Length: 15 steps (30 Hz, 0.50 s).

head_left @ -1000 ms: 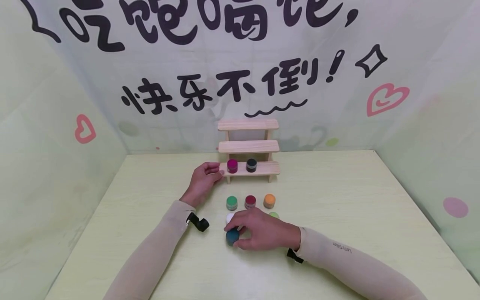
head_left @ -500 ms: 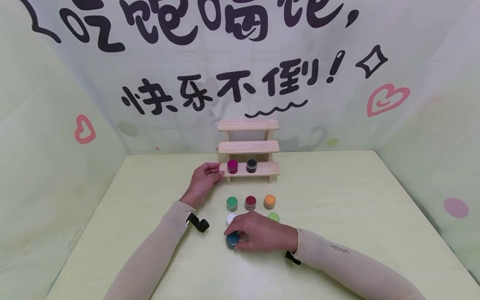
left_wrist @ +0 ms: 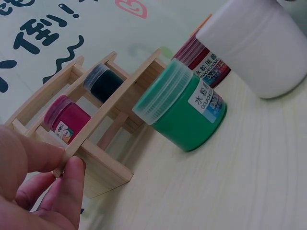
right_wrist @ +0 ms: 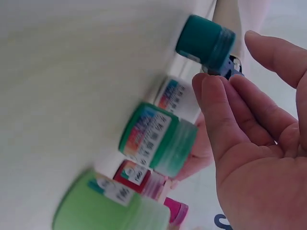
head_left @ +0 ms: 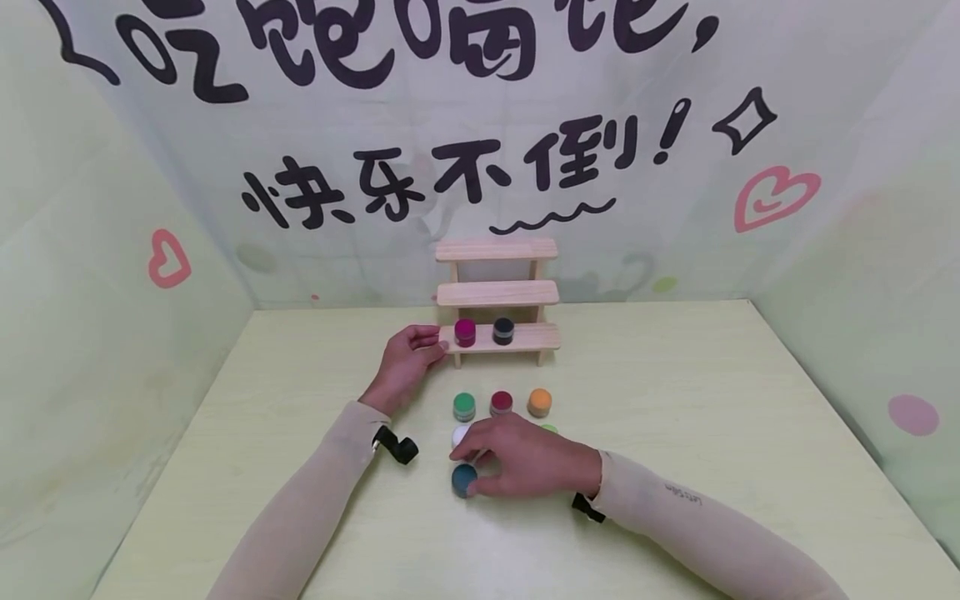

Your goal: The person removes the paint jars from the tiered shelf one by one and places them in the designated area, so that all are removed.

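My left hand point(head_left: 405, 367) pinches the left end of the lowest step of a wooden tiered display stand point(head_left: 498, 292) between thumb and fingers, as the left wrist view shows closely. On that step stand a magenta paint jar point(left_wrist: 67, 117) and a black paint jar point(left_wrist: 103, 82). My right hand point(head_left: 517, 458) is spread beside a dark blue paint jar point(head_left: 464, 481) at the front of the table. In the right wrist view a gap separates the thumb from this jar point(right_wrist: 201, 40), and the fingertips lie just beside its lid. The right hand partly covers a white paint jar point(head_left: 460, 436).
Behind the right hand stand a green paint jar point(head_left: 464, 406), a dark red one point(head_left: 501, 402) and an orange one point(head_left: 539, 402). A light green jar point(right_wrist: 96, 201) and another green jar point(right_wrist: 153, 139) sit near the right hand. A printed cloth point(head_left: 360, 275) encloses the table point(head_left: 675, 383).
My right hand has set the blue jar down slightly nearer the front and loosened its fingers from it, shifting a little back toward the white jar. The left hand has stayed on the stand.
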Each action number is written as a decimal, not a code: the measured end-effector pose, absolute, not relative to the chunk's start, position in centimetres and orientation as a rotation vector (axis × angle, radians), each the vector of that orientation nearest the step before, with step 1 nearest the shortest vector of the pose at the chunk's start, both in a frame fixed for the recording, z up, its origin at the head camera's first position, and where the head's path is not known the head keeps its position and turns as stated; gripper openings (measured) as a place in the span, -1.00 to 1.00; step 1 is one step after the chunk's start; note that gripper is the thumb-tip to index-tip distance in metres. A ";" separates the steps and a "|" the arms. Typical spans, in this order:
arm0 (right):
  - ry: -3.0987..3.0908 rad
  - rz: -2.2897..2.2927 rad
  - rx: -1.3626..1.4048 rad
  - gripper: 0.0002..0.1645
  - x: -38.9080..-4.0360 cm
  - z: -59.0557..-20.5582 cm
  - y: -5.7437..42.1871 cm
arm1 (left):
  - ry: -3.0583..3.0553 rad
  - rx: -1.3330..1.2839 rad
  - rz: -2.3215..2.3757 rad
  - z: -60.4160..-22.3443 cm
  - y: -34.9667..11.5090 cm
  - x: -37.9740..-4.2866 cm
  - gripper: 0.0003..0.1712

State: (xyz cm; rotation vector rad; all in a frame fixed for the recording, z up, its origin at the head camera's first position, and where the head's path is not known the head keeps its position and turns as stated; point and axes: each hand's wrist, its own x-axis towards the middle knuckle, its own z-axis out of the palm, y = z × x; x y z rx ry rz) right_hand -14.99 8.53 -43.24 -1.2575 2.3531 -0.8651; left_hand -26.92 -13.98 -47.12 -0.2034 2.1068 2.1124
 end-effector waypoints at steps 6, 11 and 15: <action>2.354 -1.001 -1.253 -0.64 -15.4 -42.4 9.0 | 2.108 -0.197 2.106 -47.0 -14.0 -26.9 -0.54; 2.422 -1.045 -1.275 -0.71 -16.1 -42.4 9.2 | 2.105 -0.191 2.102 -47.0 -14.1 -26.9 -0.54; 2.482 -1.079 -1.289 -0.73 -16.9 -42.4 9.3 | 2.095 -0.191 2.112 -47.1 -14.0 -26.9 -0.54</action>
